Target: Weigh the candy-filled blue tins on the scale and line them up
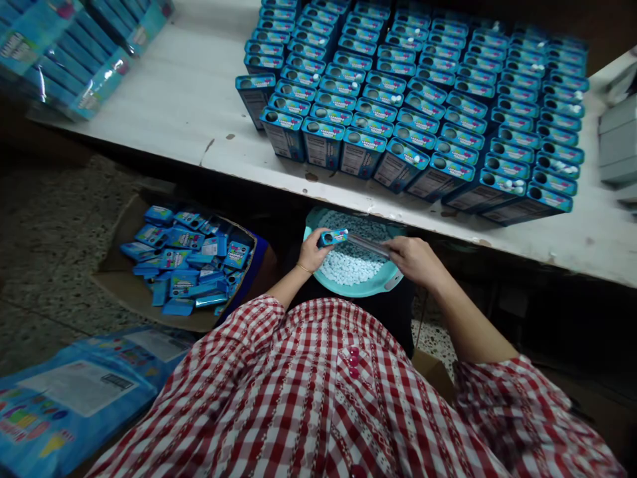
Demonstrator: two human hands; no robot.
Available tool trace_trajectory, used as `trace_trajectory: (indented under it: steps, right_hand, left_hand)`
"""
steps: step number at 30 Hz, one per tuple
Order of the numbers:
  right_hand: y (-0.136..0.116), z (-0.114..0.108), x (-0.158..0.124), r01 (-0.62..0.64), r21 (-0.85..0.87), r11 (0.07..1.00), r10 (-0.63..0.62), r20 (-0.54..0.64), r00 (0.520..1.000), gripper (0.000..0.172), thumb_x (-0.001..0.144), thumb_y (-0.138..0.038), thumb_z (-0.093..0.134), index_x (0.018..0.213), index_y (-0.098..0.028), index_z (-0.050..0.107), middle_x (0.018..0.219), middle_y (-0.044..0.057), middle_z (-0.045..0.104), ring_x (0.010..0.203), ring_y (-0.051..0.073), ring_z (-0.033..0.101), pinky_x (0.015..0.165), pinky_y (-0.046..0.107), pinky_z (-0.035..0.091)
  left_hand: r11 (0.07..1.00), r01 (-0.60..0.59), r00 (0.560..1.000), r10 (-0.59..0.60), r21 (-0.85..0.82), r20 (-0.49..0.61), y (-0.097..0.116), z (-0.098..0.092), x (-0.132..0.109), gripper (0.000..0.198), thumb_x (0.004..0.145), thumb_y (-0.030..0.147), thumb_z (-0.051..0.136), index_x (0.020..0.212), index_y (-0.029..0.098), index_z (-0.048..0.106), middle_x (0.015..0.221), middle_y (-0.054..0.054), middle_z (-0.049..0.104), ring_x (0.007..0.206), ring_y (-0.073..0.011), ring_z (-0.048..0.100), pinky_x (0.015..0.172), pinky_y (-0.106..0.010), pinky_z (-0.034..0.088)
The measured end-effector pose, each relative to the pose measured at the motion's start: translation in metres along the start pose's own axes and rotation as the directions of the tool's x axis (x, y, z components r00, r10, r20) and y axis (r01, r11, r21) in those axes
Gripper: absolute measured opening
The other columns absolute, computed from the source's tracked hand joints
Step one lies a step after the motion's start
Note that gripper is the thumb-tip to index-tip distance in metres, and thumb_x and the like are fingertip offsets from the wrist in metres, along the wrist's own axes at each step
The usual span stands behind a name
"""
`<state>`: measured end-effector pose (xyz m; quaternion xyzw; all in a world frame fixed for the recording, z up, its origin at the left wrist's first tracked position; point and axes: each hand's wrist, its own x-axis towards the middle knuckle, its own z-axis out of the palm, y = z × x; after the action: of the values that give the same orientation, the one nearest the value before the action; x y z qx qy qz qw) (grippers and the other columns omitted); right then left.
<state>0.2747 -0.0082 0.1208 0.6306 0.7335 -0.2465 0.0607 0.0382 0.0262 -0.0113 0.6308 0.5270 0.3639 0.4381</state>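
Head view: the left hand (pixel 309 253) has its fingers closed round a small blue box (pixel 332 238) above a teal basin (pixel 351 290) of white pellets (pixel 354 267); the right hand's (pixel 414 259) fingers grip a long clear tool (pixel 369 246), its far end at the box, and similar boxes (pixel 408 119) stand on the counter (pixel 184 86)

1. Box rows (pixel 413 113) on worktop (pixel 169 86): "CARAMELO" on top faces; second word, apparently "MAGICO", less sharp.
2. Box in left grip (pixel 309 251), "held box" (pixel 332 237): lettering too small.
3. Loose boxes (pixel 186 255): white lettering, unreadable.
4. Lower-left bag (pixel 94 418): multicoloured lettering, blurred; white label (pixel 79 386), unreadable.
5. Wrapped packs (pixel 64 56): lettering blurred.
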Motion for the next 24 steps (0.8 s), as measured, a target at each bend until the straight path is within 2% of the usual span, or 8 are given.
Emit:
trace_trajectory:
  steps: [2,5,8,12,15,19,21,24]
  right_hand:
    - [0.022,0.024,0.005,-0.057,0.076,0.996,0.058,-0.013,0.998,0.035,0.084,-0.02,0.041,0.109,-0.023,0.064,0.106,0.003,0.067,0.097,0.017,0.06,0.081,0.024,0.043]
    - [0.035,0.071,0.026,-0.202,0.009,0.979,0.202,0.018,0.979,0.037,0.086,-0.017,0.037,0.115,-0.019,0.06,0.113,0.008,0.064,0.101,0.018,0.059,0.083,0.024,0.043]
    - [0.019,0.115,0.048,-0.214,-0.066,0.975,0.219,0.099,0.971,0.036,0.086,-0.01,0.035,0.111,-0.013,0.061,0.109,0.013,0.064,0.098,0.019,0.06,0.081,0.026,0.043]
    - [-0.008,0.151,0.06,-0.107,0.008,0.994,0.104,0.169,0.98,0.035,0.087,-0.01,0.039,0.114,-0.015,0.06,0.111,0.011,0.064,0.102,0.017,0.057,0.082,0.022,0.042]
    - [-0.008,0.16,0.062,-0.086,0.086,0.993,0.067,0.199,0.978,0.035,0.085,-0.011,0.043,0.113,-0.017,0.063,0.111,0.009,0.065,0.101,0.017,0.058,0.082,0.021,0.042]
    - [0.013,0.159,0.061,-0.097,0.226,0.969,0.048,0.211,0.976,0.036,0.079,-0.01,0.05,0.109,-0.02,0.067,0.11,0.004,0.067,0.098,0.016,0.061,0.083,0.02,0.044]
    - [0.023,0.153,0.056,-0.104,0.278,0.955,0.048,0.202,0.978,0.036,0.078,-0.012,0.051,0.109,-0.021,0.067,0.104,0.002,0.069,0.093,0.015,0.063,0.08,0.021,0.046]
    - [0.034,0.132,0.042,-0.118,0.41,0.904,0.054,0.166,0.985,0.037,0.076,-0.016,0.051,0.11,-0.019,0.067,0.094,0.002,0.071,0.077,0.013,0.064,0.068,0.022,0.049]
  left_hand:
    - [0.999,0.029,0.997,-0.032,-0.035,-0.077,0.002,-0.008,-0.003,0.036,0.066,0.026,0.068,0.1,0.021,0.058,0.097,-0.003,0.063,0.09,-0.0192,0.059,0.085,-0.031,0.044]
    - [0.997,0.049,0.98,-0.06,-0.067,-0.189,0.0,-0.02,-0.007,0.039,0.064,0.029,0.07,0.1,0.019,0.057,0.093,-0.003,0.063,0.086,-0.0183,0.059,0.083,-0.031,0.045]
    - [0.994,0.051,0.971,-0.072,-0.096,-0.229,-0.005,-0.024,-0.008,0.042,0.063,0.031,0.071,0.1,0.018,0.056,0.092,-0.003,0.063,0.084,-0.0175,0.059,0.08,-0.031,0.046]
    - [0.992,0.037,0.971,-0.063,-0.117,-0.229,-0.009,-0.021,-0.006,0.044,0.062,0.031,0.072,0.101,0.018,0.056,0.091,-0.003,0.063,0.083,-0.017,0.06,0.079,-0.031,0.048]
    - [0.991,0.024,0.971,-0.054,-0.131,-0.232,-0.01,-0.02,-0.003,0.043,0.062,0.03,0.072,0.1,0.017,0.056,0.091,-0.003,0.064,0.082,-0.0166,0.06,0.078,-0.03,0.048]
    - [0.989,0.025,0.97,-0.06,-0.148,-0.235,-0.012,-0.024,-0.001,0.045,0.061,0.031,0.073,0.1,0.017,0.056,0.089,-0.003,0.064,0.08,-0.0164,0.061,0.076,-0.03,0.049]
    - [0.989,0.02,0.969,-0.055,-0.145,-0.241,-0.014,-0.026,-0.001,0.045,0.061,0.031,0.072,0.101,0.017,0.056,0.09,-0.002,0.064,0.08,-0.0164,0.061,0.077,-0.03,0.049]
    - [0.993,0.002,0.969,-0.03,-0.117,-0.246,-0.013,-0.027,-0.001,0.044,0.062,0.03,0.072,0.101,0.017,0.056,0.091,-0.003,0.064,0.082,-0.0167,0.061,0.078,-0.03,0.048]
